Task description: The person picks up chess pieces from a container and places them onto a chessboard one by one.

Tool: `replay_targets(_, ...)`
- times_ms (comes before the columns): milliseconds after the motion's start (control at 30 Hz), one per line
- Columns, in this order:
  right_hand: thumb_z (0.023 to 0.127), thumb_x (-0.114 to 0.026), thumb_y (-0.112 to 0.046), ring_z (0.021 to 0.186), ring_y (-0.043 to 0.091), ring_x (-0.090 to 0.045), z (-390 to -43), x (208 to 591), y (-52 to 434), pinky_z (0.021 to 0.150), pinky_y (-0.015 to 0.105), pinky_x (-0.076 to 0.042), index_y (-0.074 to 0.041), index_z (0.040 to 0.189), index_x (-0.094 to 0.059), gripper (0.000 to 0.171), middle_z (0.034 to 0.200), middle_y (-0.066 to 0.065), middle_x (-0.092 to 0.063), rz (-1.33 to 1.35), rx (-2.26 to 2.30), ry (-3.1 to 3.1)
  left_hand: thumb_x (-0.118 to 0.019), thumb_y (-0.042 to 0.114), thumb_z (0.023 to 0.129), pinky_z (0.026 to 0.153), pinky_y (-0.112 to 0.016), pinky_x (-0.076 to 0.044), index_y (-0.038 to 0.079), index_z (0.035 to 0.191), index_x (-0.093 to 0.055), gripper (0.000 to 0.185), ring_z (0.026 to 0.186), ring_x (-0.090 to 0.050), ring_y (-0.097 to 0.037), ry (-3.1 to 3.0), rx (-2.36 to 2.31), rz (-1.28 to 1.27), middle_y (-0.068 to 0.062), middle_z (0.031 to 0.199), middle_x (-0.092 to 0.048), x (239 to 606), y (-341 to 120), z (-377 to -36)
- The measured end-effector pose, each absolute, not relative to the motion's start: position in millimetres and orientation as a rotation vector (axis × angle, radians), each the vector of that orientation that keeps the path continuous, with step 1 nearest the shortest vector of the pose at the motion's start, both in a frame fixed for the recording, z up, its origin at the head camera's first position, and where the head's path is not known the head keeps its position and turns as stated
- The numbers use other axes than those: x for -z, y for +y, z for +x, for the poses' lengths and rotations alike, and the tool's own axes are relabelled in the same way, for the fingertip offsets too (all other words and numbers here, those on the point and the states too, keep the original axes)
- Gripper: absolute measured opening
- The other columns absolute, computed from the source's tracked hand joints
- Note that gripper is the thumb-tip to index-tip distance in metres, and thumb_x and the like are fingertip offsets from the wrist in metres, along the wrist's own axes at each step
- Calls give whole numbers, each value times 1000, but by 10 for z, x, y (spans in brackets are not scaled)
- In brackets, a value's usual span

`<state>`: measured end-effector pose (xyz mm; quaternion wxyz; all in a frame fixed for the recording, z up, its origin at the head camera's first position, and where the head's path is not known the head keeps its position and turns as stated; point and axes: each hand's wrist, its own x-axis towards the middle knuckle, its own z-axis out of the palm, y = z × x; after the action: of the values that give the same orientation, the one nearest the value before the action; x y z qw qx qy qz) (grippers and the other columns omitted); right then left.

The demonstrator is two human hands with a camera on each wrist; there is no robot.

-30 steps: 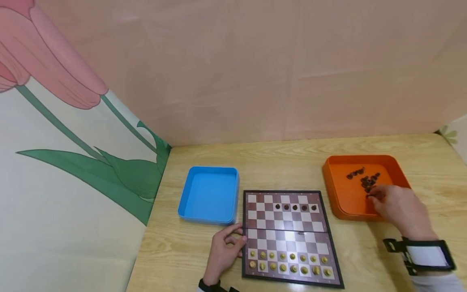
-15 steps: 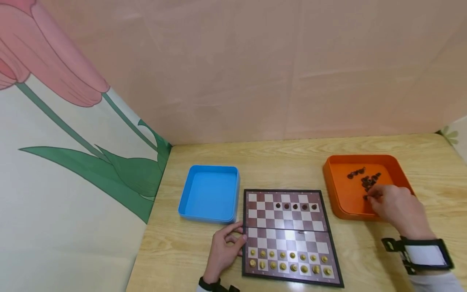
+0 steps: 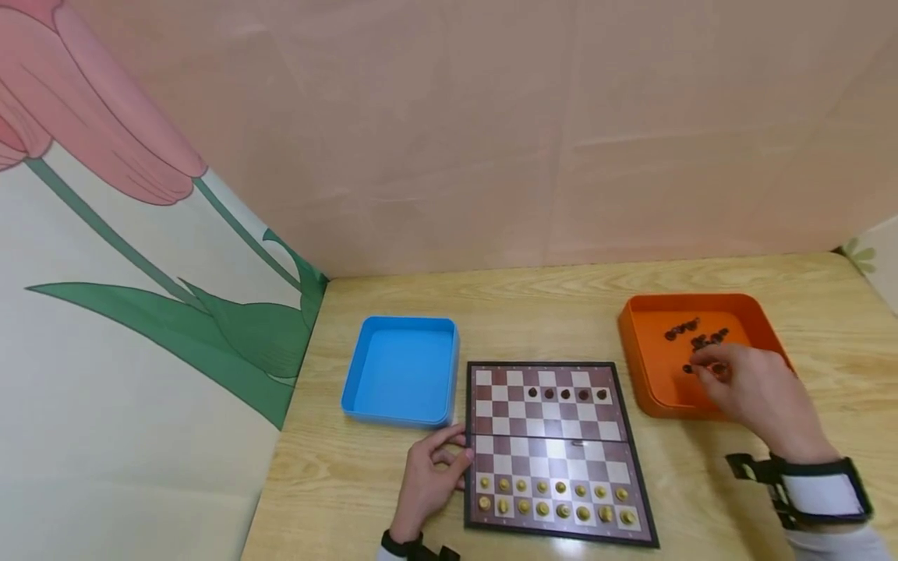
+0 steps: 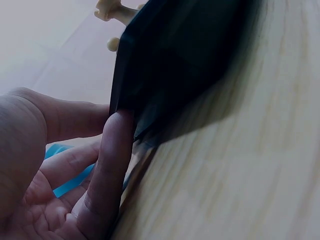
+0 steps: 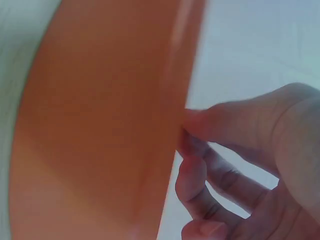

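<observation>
An open folding chessboard (image 3: 519, 460) lies on the table, gold pieces (image 3: 562, 511) filling its two near rows and several dark pieces (image 3: 566, 394) in a far row. My left hand (image 3: 429, 475) grips the board's left edge between thumb and fingers; in the left wrist view the fingers (image 4: 111, 165) press against the dark rim (image 4: 165, 60). My right hand (image 3: 761, 393) reaches into the orange tray (image 3: 641, 374) and pinches a dark chess piece (image 3: 687, 368) at its fingertips. In the right wrist view the tray wall (image 5: 100, 120) hides what those fingertips hold.
More dark pieces (image 3: 680, 330) lie in two groups inside the orange tray, near its far side. A blue tray (image 3: 348, 405) with nothing visible in it stands left of the board. Fabric (image 3: 449, 156) hangs behind the wooden table (image 3: 547, 319).
My right hand has shifted slightly left and away from me inside the orange tray, and the dark piece at its fingertips has moved with it. The left hand stays at the board's edge.
</observation>
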<state>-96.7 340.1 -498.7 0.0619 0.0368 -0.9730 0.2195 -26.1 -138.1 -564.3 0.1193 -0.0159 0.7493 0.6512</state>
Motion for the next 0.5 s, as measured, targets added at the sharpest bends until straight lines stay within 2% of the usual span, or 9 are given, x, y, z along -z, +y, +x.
replay_targets(200,87,-87,-6,54,3,-41,-925,4869,3243,38,23,-30,-9,102,-80,16,77,3,-67,255,-725,-2819,-79,11,96,56,-30,-67,7,140,-70,45,69,-69,-7,2195,-1889,-52,-15,116,-71,5657,-1386,-276)
replay_targets(500,87,-87,-7,58,5,-49,-952,4678,2942,37,22,-35,-13,101,-79,16,87,5,-74,314,-781,-2787,-80,13,96,56,-32,-67,10,138,-71,44,70,-69,-9,2203,-1872,-65,-13,116,-71,5690,-1386,-273)
